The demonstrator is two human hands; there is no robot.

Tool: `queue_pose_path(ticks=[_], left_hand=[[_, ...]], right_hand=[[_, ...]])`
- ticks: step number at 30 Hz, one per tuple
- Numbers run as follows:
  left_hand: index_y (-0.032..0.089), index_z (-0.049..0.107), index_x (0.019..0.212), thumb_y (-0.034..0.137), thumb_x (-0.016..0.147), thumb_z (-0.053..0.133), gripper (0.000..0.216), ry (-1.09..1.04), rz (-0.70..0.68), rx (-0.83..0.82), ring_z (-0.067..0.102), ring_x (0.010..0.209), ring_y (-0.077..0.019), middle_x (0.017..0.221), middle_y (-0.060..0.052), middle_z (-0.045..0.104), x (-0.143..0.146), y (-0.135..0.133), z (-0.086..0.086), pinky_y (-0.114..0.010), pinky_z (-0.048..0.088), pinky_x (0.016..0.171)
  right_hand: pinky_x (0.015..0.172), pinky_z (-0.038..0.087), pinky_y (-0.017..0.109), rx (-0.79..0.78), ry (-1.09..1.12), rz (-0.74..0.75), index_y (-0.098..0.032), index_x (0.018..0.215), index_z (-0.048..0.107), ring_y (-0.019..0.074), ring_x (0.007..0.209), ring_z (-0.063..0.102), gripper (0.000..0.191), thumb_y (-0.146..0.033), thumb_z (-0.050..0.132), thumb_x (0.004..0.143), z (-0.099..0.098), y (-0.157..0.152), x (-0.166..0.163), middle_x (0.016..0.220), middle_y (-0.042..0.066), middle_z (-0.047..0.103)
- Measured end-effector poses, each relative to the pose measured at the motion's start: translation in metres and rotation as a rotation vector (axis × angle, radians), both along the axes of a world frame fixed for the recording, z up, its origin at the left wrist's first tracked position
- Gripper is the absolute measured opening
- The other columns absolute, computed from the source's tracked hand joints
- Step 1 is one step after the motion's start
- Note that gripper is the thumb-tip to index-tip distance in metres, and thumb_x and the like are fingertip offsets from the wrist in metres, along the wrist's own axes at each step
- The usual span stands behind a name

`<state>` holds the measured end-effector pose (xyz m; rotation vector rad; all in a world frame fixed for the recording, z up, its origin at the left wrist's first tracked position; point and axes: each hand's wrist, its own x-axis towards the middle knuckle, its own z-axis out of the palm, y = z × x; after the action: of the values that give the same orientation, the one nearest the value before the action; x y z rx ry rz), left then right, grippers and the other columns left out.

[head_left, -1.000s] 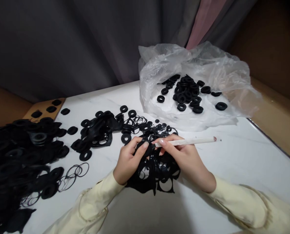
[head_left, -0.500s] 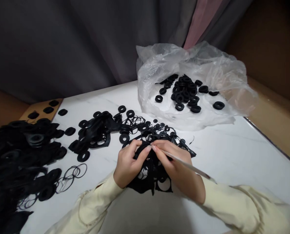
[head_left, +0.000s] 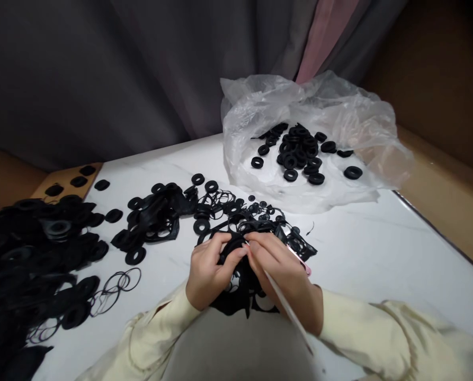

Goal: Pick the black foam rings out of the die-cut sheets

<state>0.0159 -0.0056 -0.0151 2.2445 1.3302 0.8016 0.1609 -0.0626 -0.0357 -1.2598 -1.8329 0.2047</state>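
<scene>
My left hand (head_left: 211, 270) is closed, thumb and fingers pinching a black rubber ring (head_left: 231, 245) over the pile. Against the ring's right side, the fingertips of my right hand (head_left: 279, 264) are closed on a slim pale stick-like tool (head_left: 287, 306). Its shaft slants back toward me below the wrist, and its tip is hidden between the fingers. Under both hands lies a black rubber offcut sheet (head_left: 236, 300) with round holes. A narrow object with a pink end (head_left: 308, 270) shows partly behind my right hand.
A clear plastic bag (head_left: 256, 185) at the back right holds many black rings (head_left: 300, 151). To the left spreads a large heap of black rubber parts (head_left: 33, 254). Thin loops (head_left: 117, 286) lie beside it. More offcuts (head_left: 160, 211) and small discs (head_left: 264, 211) lie beyond my hands.
The tool in my right hand has swung from pointing rightward to a steeper slant toward me. My right hand has turned slightly, and the pink-ended object now shows. My left hand keeps its pinch.
</scene>
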Motion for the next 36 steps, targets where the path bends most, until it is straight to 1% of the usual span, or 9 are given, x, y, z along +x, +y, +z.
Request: queue_pose_path(ticks=[2, 7, 14, 17, 20, 25, 28, 32, 36], left_hand=[[0.021, 0.057, 0.078, 0.035, 0.081, 0.055, 0.014, -0.005, 0.003, 0.032, 0.058, 0.057, -0.0147, 0.06, 0.002, 0.06, -0.001, -0.001, -0.001, -0.023, 0.046, 0.061], [0.02, 0.056, 0.077, 0.031, 0.08, 0.056, 0.011, -0.007, 0.012, 0.107, 0.059, 0.055, -0.0136, 0.06, 0.002, 0.062, -0.001, -0.003, -0.001, -0.022, 0.047, 0.06], [0.018, 0.057, 0.075, 0.031, 0.08, 0.056, 0.013, -0.031, -0.024, 0.217, 0.058, 0.05, -0.0121, 0.061, 0.001, 0.065, -0.001, 0.0, -0.001, -0.021, 0.048, 0.055], [0.018, 0.058, 0.075, 0.026, 0.08, 0.055, 0.01, -0.067, -0.055, 0.2, 0.06, 0.052, -0.0118, 0.062, 0.001, 0.067, -0.002, 0.002, 0.0, -0.02, 0.048, 0.054], [0.017, 0.058, 0.077, 0.024, 0.079, 0.055, 0.008, -0.109, -0.068, 0.08, 0.061, 0.053, -0.012, 0.064, 0.001, 0.067, -0.003, 0.003, 0.002, -0.019, 0.048, 0.052], [0.016, 0.059, 0.082, 0.023, 0.078, 0.055, 0.009, -0.23, -0.12, -0.194, 0.059, 0.045, -0.011, 0.059, 0.002, 0.064, -0.003, 0.004, 0.006, -0.018, 0.046, 0.045], [0.015, 0.059, 0.084, 0.025, 0.079, 0.056, 0.012, -0.293, -0.161, -0.355, 0.06, 0.044, -0.012, 0.055, 0.002, 0.063, -0.003, 0.005, 0.007, -0.018, 0.046, 0.044], [0.015, 0.062, 0.088, 0.032, 0.081, 0.058, 0.019, -0.371, -0.202, -0.536, 0.062, 0.051, -0.014, 0.058, 0.0, 0.066, -0.006, 0.009, 0.007, -0.02, 0.048, 0.05], [0.015, 0.065, 0.097, 0.038, 0.085, 0.056, 0.027, -0.44, -0.278, -0.774, 0.066, 0.067, -0.0167, 0.073, -0.004, 0.071, -0.01, 0.019, 0.015, -0.023, 0.051, 0.062]], right_hand=[[0.084, 0.053, 0.038, 0.029, -0.04, -0.003, -0.015, 0.102, 0.055, 0.0218, 0.097, 0.058, 0.022, -0.01, 0.036, 0.092, 0.002, 0.0, 0.001, 0.103, 0.014, 0.061], [0.076, 0.054, 0.04, 0.154, -0.177, -0.002, -0.01, 0.096, 0.056, 0.026, 0.094, 0.06, 0.024, -0.007, 0.033, 0.091, 0.012, 0.002, 0.003, 0.092, 0.018, 0.064], [0.083, 0.052, 0.033, 0.009, 0.003, 0.0, -0.012, 0.1, 0.056, 0.0192, 0.096, 0.058, 0.017, -0.012, 0.041, 0.093, 0.003, 0.003, 0.0, 0.102, 0.012, 0.062], [0.086, 0.05, 0.03, 0.015, 0.017, -0.025, -0.01, 0.097, 0.057, 0.018, 0.096, 0.057, 0.015, -0.012, 0.043, 0.092, 0.002, 0.003, -0.001, 0.101, 0.011, 0.062], [0.087, 0.05, 0.029, 0.047, 0.006, -0.059, -0.01, 0.096, 0.058, 0.0176, 0.095, 0.057, 0.014, -0.012, 0.044, 0.092, 0.003, 0.003, -0.001, 0.102, 0.01, 0.061], [0.091, 0.05, 0.031, 0.043, -0.063, -0.051, -0.009, 0.095, 0.059, 0.0192, 0.099, 0.057, 0.016, -0.01, 0.044, 0.091, 0.001, 0.005, 0.001, 0.102, 0.013, 0.061], [0.09, 0.051, 0.033, 0.05, -0.022, -0.057, -0.009, 0.094, 0.059, 0.0195, 0.097, 0.058, 0.016, -0.01, 0.043, 0.091, -0.002, 0.008, 0.001, 0.101, 0.013, 0.062], [0.085, 0.054, 0.034, 0.101, 0.012, -0.073, -0.01, 0.093, 0.059, 0.0198, 0.094, 0.06, 0.014, -0.01, 0.045, 0.09, -0.007, 0.012, 0.002, 0.099, 0.013, 0.062], [0.079, 0.057, 0.033, 0.16, -0.027, -0.097, -0.011, 0.1, 0.058, 0.0196, 0.093, 0.061, 0.016, -0.009, 0.047, 0.089, -0.009, 0.012, 0.005, 0.102, 0.014, 0.063]])
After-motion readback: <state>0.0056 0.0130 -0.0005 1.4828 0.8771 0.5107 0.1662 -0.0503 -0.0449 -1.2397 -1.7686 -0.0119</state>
